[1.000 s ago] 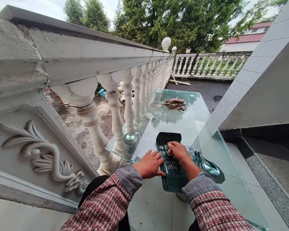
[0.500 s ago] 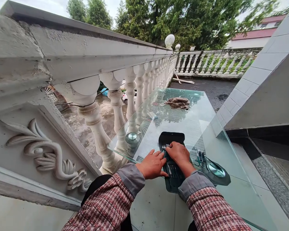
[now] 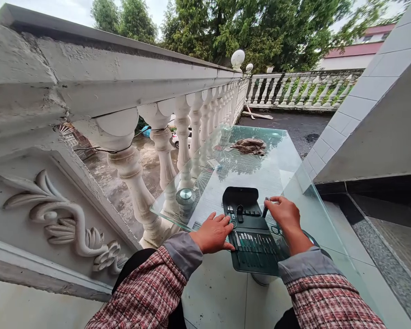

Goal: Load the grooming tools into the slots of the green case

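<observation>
A black manicure case (image 3: 246, 194) lies unfolded on the glass table, with a row of slim metal tools (image 3: 255, 242) in its lower part and several more in the upper slots. My left hand (image 3: 214, 233) rests palm down on the case's left edge, fingers spread and holding nothing. Just past the case's right side, my right hand (image 3: 286, 217) pinches a small dark tool with a shiny end (image 3: 266, 205); its exact kind is unclear. Rounded handle loops (image 3: 276, 230) show beneath that hand, partly hidden by it.
A crumpled brown cloth (image 3: 249, 146) lies toward the table's far end. Round metal-topped supports (image 3: 185, 196) stand under the glass table (image 3: 294, 183). On the left runs a white balustrade (image 3: 162, 146); a tiled sloping wall (image 3: 358, 107) rises at right.
My right hand has moved right, from over the case to beside it, pinching the small dark tool. More tools in the case now show. My left hand has stayed on the case's edge.
</observation>
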The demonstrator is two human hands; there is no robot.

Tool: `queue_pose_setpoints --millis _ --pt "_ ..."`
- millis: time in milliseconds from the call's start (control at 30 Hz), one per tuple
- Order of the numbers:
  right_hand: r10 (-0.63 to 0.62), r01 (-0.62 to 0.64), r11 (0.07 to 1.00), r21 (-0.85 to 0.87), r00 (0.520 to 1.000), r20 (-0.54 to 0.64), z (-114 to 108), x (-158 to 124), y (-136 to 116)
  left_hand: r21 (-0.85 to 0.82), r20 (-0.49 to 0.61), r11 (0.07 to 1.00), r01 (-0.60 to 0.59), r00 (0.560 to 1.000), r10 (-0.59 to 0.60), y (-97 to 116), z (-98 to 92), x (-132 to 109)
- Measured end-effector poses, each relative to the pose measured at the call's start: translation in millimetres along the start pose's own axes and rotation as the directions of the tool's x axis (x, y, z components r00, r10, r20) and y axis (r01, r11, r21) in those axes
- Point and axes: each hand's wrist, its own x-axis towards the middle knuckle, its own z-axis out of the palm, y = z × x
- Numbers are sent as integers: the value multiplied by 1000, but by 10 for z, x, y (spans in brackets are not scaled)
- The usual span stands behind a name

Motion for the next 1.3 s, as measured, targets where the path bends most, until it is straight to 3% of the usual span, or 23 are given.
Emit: queue_pose_setpoints --millis 300,467,567,667,733,900,1133,1300 --pt "-38 62 977 -202 992 123 29 -87 327 -13 27 1000 1 1000 -1 5 -29 22" --pt "-191 184 957 -227 982 -10 -36 -139 304 10 24 1000 -10 1000 10 7 -29 26" --pt "-336 334 937 -106 942 -5 -5 -291 130 26 1 1000 -14 1000 14 9 -21 31" --pt "-515 522 853 -30 849 120 103 -499 -73 51 -26 998 -21 999 22 13 -10 31" --pt "-555 572 819 -49 811 187 193 -619 -179 71 -42 997 -34 998 37 17 -7 27" --pt "-577 627 755 -192 774 261 341 -741 -315 120 -82 991 -63 994 73 30 -17 7" --pt "-581 654 723 -221 749 319 338 -735 -350 110 -125 993 -40 991 54 -2 6 -30" --pt "-535 573 777 -262 819 206 339 -760 -390 84 -128 996 -13 992 24 0 25 -14"
